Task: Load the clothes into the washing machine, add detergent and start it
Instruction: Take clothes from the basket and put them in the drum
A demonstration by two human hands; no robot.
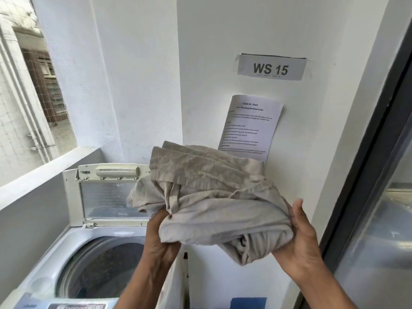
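You hold a crumpled bundle of beige cloth [207, 192] in both hands, raised in front of the white wall and just to the right of the washing machine [66, 259], above the level of its rim. Your left hand [159, 239] grips the bundle from beneath at its lower left, fingers curled up into the folds beside a dangling fabric loop. Your right hand [301, 239] cups the bundle's right end, thumb pointing up along the fabric and palm pressed to it, with the fingers hidden behind the cloth.

The washing machine is a white top-loader standing to the left of the bundle. Its lid [107, 192] is swung up and back, the see-through panel facing you, and the round drum opening [102, 266] lies uncovered, dark inside; what it holds cannot be made out. A strip of the control panel [73, 305] shows at the machine's near edge.

On the wall above the bundle a sign [270, 68] reads "WS 15". Below it, partly hidden by the cloth, hangs a printed sheet [252, 126] headed "Start Washing Machine Cycle". A blue thing [248, 303] shows low down, to the right of the machine. A dark-framed glass door [379, 197] runs down the right side.
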